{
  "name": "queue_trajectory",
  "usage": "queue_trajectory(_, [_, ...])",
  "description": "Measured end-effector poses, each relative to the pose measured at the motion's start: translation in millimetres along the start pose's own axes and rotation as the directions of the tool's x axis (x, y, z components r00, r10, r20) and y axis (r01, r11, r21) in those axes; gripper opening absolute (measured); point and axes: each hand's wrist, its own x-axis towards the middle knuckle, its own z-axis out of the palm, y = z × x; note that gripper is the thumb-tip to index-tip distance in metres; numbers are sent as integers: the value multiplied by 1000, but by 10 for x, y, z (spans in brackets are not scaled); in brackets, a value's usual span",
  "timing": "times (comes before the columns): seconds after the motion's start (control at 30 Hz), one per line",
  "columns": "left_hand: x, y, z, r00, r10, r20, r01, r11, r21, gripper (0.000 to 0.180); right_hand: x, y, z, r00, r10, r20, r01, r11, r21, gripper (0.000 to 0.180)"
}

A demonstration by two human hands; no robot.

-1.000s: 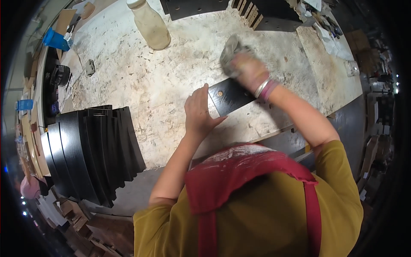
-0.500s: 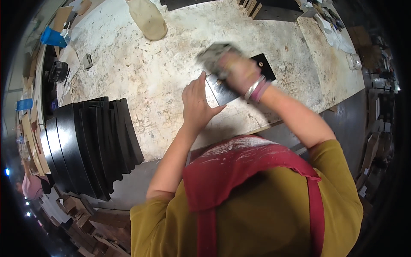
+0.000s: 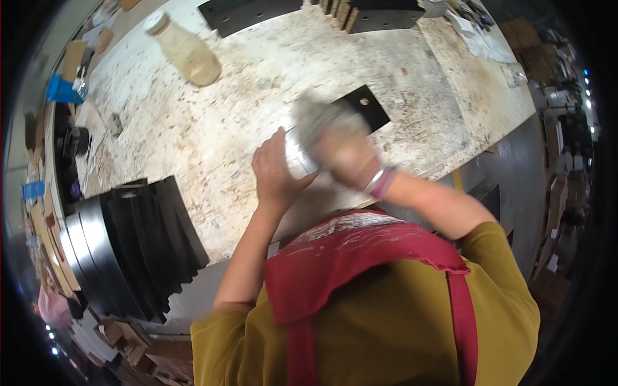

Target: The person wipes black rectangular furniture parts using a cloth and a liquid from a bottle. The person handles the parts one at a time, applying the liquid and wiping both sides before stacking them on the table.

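A flat black panel (image 3: 370,110) with small round holes lies at a slant on the bench. My left hand (image 3: 275,172) grips its left end, fingers along the end edge and thumb at the near corner. My right hand (image 3: 344,154), smeared by motion, presses a grey rag (image 3: 315,119) onto the panel's middle. Rag and hand cover much of the panel, and its left part shines with glare. To the left of my left arm stands a row of several curved black panels (image 3: 138,248), packed side by side at the bench's front edge.
The worn white bench (image 3: 212,135) carries a bottle of cloudy liquid (image 3: 187,51), a long black board (image 3: 248,16) and more black pieces (image 3: 383,18) at the back. A blue container (image 3: 63,90) is at the far left. A person in pink (image 3: 53,307) is at the lower left.
My right hand has swept the rag nearer and toward the panel's left end, hiding the hole there. My left hand stays at that end. The whole view has shifted slightly.
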Motion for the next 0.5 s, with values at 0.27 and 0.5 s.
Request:
queue_trajectory(0.27, [-31, 57, -15, 998, -50, 48, 49, 999, 16, 108, -259, 1079, -529, 873, 488, 10, -486, 870, -87, 19])
queue_trajectory(0.5, [-58, -19, -24, 997, -53, 49, 56, 997, -57, 110, 498, -38, 23, 829, 41, 558, -52, 999, 4, 16])
